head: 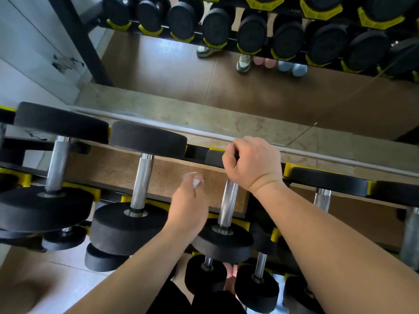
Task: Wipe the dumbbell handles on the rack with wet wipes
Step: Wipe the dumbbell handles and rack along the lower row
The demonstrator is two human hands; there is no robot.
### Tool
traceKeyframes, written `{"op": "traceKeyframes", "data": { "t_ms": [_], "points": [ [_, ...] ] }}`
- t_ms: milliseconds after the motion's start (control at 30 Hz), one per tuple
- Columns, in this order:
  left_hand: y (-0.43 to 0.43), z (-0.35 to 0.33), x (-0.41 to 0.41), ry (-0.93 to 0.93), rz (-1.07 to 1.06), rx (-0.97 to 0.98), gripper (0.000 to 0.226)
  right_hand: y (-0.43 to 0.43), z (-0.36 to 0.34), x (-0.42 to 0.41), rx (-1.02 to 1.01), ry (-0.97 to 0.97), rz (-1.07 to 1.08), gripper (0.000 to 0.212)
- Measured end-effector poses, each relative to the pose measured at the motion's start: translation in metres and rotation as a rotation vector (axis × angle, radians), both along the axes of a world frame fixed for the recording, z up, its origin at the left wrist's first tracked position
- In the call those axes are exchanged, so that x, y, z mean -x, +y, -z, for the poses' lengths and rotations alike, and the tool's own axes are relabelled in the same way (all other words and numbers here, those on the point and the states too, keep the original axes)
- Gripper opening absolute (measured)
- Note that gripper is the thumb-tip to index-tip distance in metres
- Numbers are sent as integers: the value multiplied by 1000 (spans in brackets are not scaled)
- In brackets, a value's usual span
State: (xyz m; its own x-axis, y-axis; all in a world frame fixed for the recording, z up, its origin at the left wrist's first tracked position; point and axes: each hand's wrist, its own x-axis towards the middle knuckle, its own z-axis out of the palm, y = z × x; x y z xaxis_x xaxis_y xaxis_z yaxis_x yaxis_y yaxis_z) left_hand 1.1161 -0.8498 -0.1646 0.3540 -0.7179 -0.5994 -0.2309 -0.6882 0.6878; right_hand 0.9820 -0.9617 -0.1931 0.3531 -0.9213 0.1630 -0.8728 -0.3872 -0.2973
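One narrow gap between left hand point(188, 206) and handle point(227, 203)

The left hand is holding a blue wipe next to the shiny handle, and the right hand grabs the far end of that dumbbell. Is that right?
Almost. The wipe is white, not blue, as the head view shows. The left hand holds it next to the shiny handle, and the right hand grips the far end of that dumbbell.

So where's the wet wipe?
Head view, middle: the wet wipe is pinched in the left hand, just left of the dumbbell handle under the right hand.
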Motion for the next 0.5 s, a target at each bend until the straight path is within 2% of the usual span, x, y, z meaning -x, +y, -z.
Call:
{"op": "traceKeyframes", "data": {
  "t_ms": [100, 267, 367, 500],
  "points": [
    [-10, 27, 36, 93, 188, -31, 37, 0, 1, 1, 19, -6, 20, 40],
    [6, 23, 32, 111, 144, 6, 27, -1, 5, 1, 12, 5, 21, 44],
    [23, 11, 8, 48, 102, 40, 28, -1, 5, 1, 25, -8, 19, 43],
    [20, 21, -8, -63, 35, -94, 38, -1, 4, 1, 32, -21, -2, 42]
  ]
}}
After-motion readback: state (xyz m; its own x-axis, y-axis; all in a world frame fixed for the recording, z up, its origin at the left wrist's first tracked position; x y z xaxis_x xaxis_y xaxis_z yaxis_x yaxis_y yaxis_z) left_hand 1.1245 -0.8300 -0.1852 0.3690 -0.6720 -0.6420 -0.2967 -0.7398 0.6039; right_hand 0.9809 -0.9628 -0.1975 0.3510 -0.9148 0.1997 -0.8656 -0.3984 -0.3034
